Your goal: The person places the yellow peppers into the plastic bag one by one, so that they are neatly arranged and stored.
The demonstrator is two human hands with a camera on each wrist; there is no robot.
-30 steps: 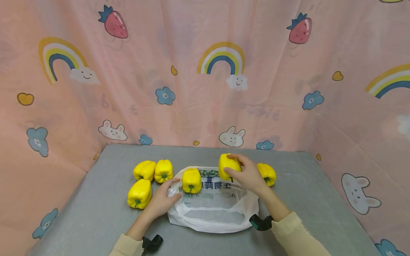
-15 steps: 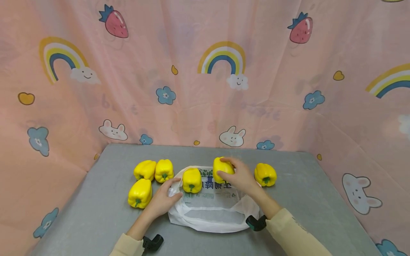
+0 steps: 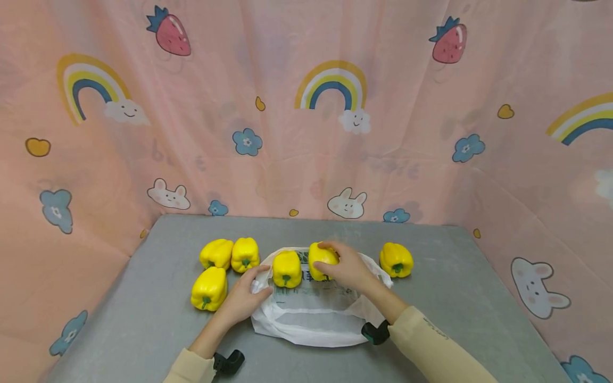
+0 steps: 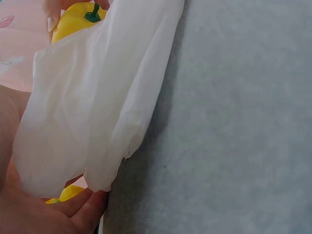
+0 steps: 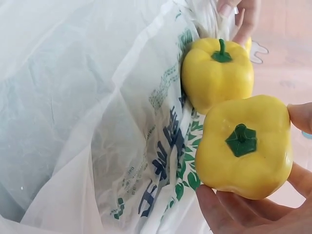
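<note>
My right hand [image 3: 348, 268] grips a yellow bell pepper [image 3: 318, 260] above the back part of a white plastic bag [image 3: 318, 336]. In the right wrist view, thumb and fingers hold that pepper by its sides, green stem facing the camera. Just left of it, another yellow bell pepper [image 3: 287, 270] lies on the bag's printed film. My left hand [image 3: 242, 298] is at the bag's left edge, the film between thumb and fingers. Thin plastic hides part of this hand in the left wrist view.
Several yellow bell peppers [image 3: 209, 289] sit together on the grey table [image 3: 143, 319], left of the bag. One more yellow bell pepper [image 3: 396, 260] stands on the right. A pink patterned curtain [image 3: 306, 159] hangs behind the table.
My right hand has moved left and slightly down with its bell pepper, now close beside the one on the bag. My left hand has stayed in place.
</note>
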